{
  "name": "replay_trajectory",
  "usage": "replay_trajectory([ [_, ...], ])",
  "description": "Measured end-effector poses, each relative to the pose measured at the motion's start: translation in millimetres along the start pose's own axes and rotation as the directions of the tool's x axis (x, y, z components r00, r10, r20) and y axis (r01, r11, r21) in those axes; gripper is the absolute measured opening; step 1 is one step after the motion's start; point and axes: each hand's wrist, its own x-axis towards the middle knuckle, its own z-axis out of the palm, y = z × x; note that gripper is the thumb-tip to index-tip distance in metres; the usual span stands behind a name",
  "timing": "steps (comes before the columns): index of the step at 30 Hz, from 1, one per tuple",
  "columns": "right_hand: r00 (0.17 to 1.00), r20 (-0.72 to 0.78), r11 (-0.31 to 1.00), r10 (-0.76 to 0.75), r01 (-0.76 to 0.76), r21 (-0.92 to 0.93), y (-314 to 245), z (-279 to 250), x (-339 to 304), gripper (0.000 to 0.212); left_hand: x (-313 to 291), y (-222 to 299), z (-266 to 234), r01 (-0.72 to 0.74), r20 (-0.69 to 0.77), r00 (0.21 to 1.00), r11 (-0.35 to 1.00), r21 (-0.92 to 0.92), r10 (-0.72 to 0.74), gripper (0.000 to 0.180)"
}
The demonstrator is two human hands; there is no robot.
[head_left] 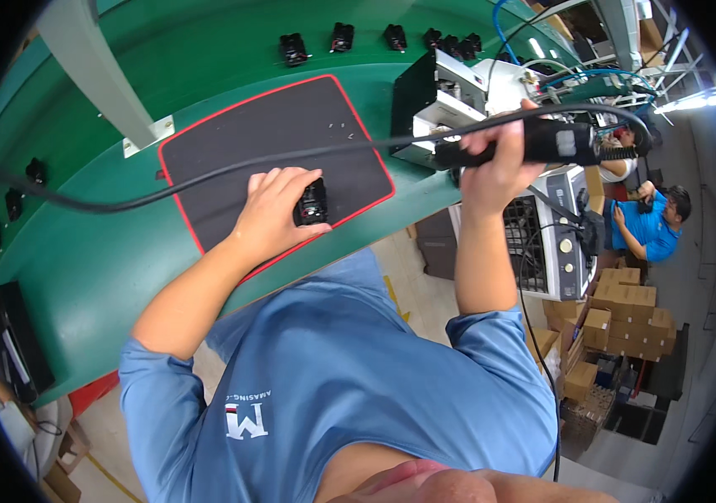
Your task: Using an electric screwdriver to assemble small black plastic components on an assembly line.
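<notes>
My left hand lies on a dark mat with a red edge, its thumb and fingers closed round the sides of a small black part. Fine details on the part are too small to make out. Raised at the right, my right hand is wrapped round a black corded electric screwdriver. The tool lies nearly level, its front end to the left beside a black and silver box-shaped machine. Its tip cannot be made out. A black cable stretches across above the mat and left hand.
More small black parts stand in a row along the far side of the green bench, others at its left. A grey metal post rises from the bench. To the right are a white appliance with knobs, cardboard boxes and a co-worker in blue.
</notes>
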Motion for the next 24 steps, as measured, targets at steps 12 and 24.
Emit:
replay_trajectory([
  [12,0.990,-0.138,0.987,0.015,-0.037,-0.159,41.8,-59.6,42.0,0.025,1.8,-3.4,2.2,-0.017,-0.015,1.000,1.000,0.008,0.017,0.085],
  [24,0.971,0.067,0.973,0.230,-0.227,-0.050,41.5,-66.2,27.1,0.024,-0.1,-1.9,0.7,-0.034,-0.047,0.998,0.999,-0.001,0.034,0.084],
])
